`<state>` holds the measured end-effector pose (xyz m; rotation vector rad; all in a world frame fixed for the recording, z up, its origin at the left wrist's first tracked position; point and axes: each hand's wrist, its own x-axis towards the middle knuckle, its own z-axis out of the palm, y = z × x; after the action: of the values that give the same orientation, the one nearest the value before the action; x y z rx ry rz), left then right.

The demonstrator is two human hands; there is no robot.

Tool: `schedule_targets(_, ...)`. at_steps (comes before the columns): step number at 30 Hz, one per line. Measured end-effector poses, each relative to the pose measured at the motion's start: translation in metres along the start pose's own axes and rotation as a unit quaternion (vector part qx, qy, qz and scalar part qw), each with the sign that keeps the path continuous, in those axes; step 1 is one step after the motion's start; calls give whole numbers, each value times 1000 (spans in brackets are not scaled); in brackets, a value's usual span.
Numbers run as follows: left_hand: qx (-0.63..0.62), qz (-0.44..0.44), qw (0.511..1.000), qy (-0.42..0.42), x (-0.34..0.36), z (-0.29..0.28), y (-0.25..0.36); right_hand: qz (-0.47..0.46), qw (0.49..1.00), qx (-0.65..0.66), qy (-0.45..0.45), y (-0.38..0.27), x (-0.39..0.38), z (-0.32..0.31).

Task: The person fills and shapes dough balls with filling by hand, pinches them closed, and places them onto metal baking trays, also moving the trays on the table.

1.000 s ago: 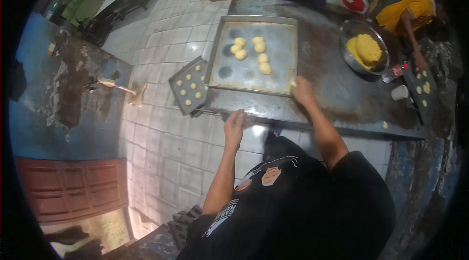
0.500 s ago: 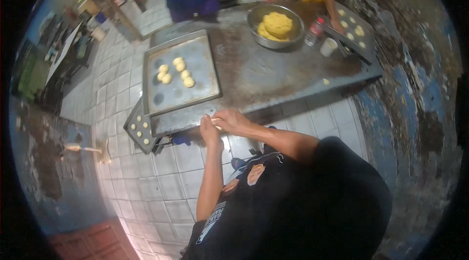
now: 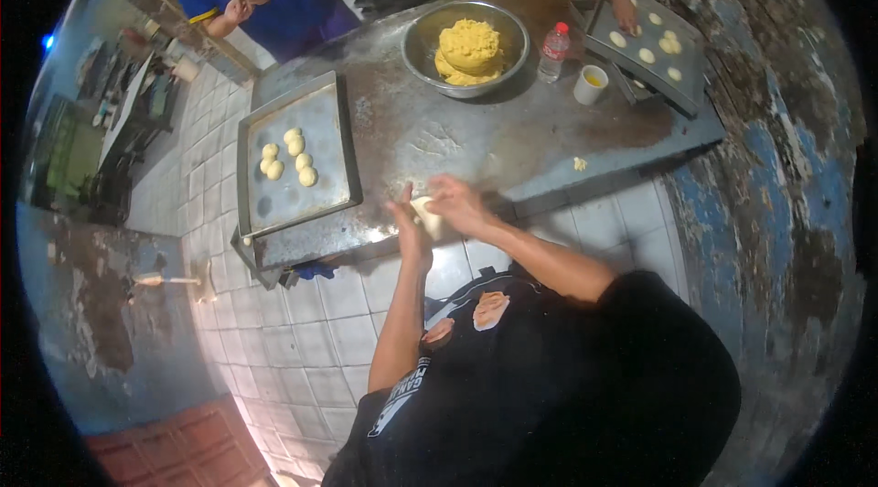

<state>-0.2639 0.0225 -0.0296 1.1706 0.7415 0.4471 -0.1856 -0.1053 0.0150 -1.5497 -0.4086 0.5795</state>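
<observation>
Just off the table's near edge, my left hand [image 3: 412, 229] cups a small pale piece of dough [image 3: 423, 207] against its palm. My right hand [image 3: 460, 207] meets it from the other side, fingers curved onto the dough. Slight blur hides the exact shape of the piece. To the left of my hands, a large square metal tray [image 3: 346, 144] carries several round dough balls [image 3: 306, 176], set in small clusters. A steel bowl [image 3: 412, 62] beyond my hands holds a big mound of yellow dough [image 3: 469, 53].
On the metal table [image 3: 512, 158] stand a red-capped bottle [image 3: 552, 55] and a white cup [image 3: 590, 86]; a dough scrap [image 3: 580, 164] lies near the edge. A person in blue [image 3: 265, 11] handles dough at far left. Another person's hand [image 3: 624, 13] reaches over a right-hand tray [image 3: 690, 94].
My hands have parted slightly, exposing more of the dough between them. The view has shifted, so the table things sit differently. The person in blue now shows a dough ball in hand.
</observation>
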Motion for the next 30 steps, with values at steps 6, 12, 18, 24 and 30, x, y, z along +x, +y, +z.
schedule_targets(6, 138, -190, 956, -176, -26, 37, -32, -139, 921, -343, -124, 25, 27, -54)
schedule_targets(12, 2, -117, 982, -147, 12, 56, 16, -222, 878, -418, -72, -9, 180, -124)
schedule_targets(18, -30, -78, 978, -193, 89, 69, 64, -312, 777, -538, 95, -12, 316, -224)
schedule_targets(24, 83, -50, 959, -266, 174, 117, 91, -128, 766, -630, -14, -32, 328, -223)
schedule_targets(30, 163, 57, 945, -278, 223, 192, 94, -173, 906, -386, 25, -64, 302, -269)
